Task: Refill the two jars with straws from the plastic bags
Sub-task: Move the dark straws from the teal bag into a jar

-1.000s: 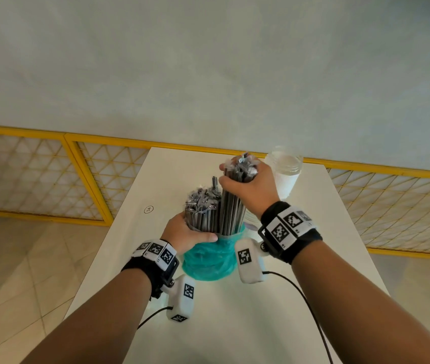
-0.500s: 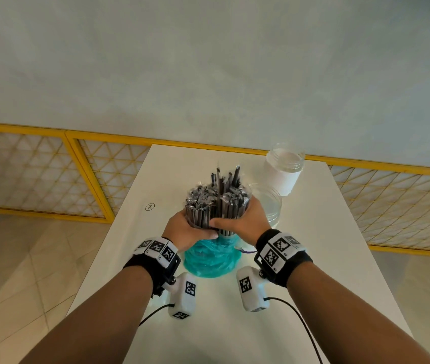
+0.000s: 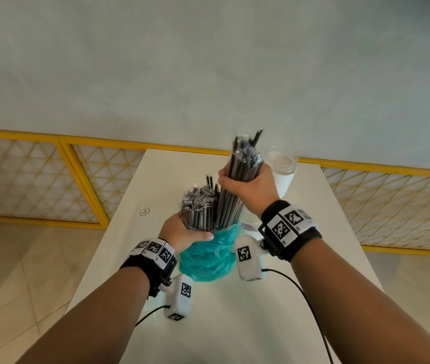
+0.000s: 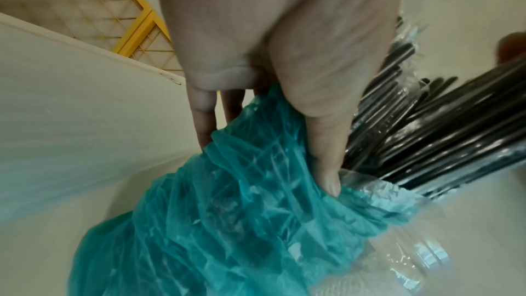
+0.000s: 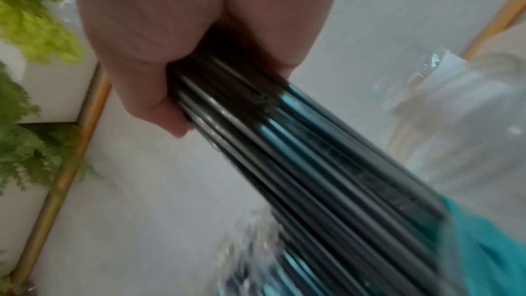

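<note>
A teal plastic bag (image 3: 208,256) of black wrapped straws stands upright on the white table (image 3: 274,298). My left hand (image 3: 182,229) grips the bag's bunched neck around the remaining straws (image 3: 199,206); the thumb (image 4: 324,143) presses the teal plastic (image 4: 227,222). My right hand (image 3: 248,185) grips a raised bundle of straws (image 3: 242,164), its lower ends still inside the bag mouth. That bundle (image 5: 299,154) fills the right wrist view. A clear jar with a white label (image 3: 282,172) stands just behind the right hand. A second clear jar (image 3: 250,219) is mostly hidden beneath my right wrist.
A yellow-framed lattice railing (image 3: 51,185) runs behind and left of the table. A tiled floor (image 3: 19,271) lies to the left. A small round sticker (image 3: 144,212) marks the table left of the bag. Green plants (image 5: 25,75) show in the right wrist view.
My right hand, down at the bag mouth half a second ago, has lifted a bundle of straws up and to the right. The left hand keeps holding the bag.
</note>
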Demonstrator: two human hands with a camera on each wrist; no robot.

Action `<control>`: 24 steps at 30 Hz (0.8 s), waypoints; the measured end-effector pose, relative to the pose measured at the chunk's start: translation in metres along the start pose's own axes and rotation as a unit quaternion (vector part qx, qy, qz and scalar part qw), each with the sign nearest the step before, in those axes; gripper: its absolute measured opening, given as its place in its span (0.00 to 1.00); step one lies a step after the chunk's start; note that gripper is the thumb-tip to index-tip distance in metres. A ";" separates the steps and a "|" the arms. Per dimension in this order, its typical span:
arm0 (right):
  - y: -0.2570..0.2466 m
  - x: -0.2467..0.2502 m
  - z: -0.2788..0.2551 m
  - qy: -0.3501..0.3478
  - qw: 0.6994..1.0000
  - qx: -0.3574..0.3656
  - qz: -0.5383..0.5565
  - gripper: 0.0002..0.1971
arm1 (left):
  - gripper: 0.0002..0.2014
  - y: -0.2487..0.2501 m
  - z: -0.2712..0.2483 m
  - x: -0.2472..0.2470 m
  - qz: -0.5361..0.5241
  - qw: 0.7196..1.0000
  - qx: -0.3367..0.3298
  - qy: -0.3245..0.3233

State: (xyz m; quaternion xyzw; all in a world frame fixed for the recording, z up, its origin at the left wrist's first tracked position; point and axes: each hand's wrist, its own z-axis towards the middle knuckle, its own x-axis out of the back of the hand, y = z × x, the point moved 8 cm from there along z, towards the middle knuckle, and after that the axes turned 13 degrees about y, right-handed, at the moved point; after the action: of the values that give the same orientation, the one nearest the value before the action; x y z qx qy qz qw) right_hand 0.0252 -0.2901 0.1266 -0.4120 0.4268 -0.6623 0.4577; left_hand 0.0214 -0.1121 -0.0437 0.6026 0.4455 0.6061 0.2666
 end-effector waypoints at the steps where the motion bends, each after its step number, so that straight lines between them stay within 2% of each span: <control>1: -0.010 0.005 0.003 0.014 1.000 0.015 0.009 0.06 | 0.34 0.000 0.001 0.000 0.003 1.000 0.002 0.002; 5: -0.042 0.037 0.019 0.100 0.991 0.042 0.079 0.06 | 0.34 0.002 0.001 0.001 0.021 1.000 -0.001 -0.002; 9: -0.056 0.064 0.031 0.156 0.982 0.064 0.090 0.09 | 0.35 0.005 0.000 -0.001 0.021 1.000 0.000 -0.009; 14: -0.036 0.070 0.032 0.193 0.980 0.045 0.033 0.04 | 0.36 0.003 -0.002 0.000 0.014 1.000 0.005 -0.009; 19: -0.024 0.075 0.029 0.232 0.972 0.022 0.033 0.07 | 0.45 -0.001 -0.002 0.004 -0.006 1.000 0.014 -0.008; 24: -0.046 0.089 0.043 0.266 0.962 0.050 0.049 0.11 | 0.36 0.000 0.003 0.007 -0.024 0.999 0.018 0.012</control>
State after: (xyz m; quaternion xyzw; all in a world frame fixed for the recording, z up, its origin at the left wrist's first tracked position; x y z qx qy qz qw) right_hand 0.0325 -0.3739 0.1968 -0.1767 0.5191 -0.7452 0.3794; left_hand 0.0230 -0.1055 -0.0403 0.5890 0.4738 0.5987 0.2650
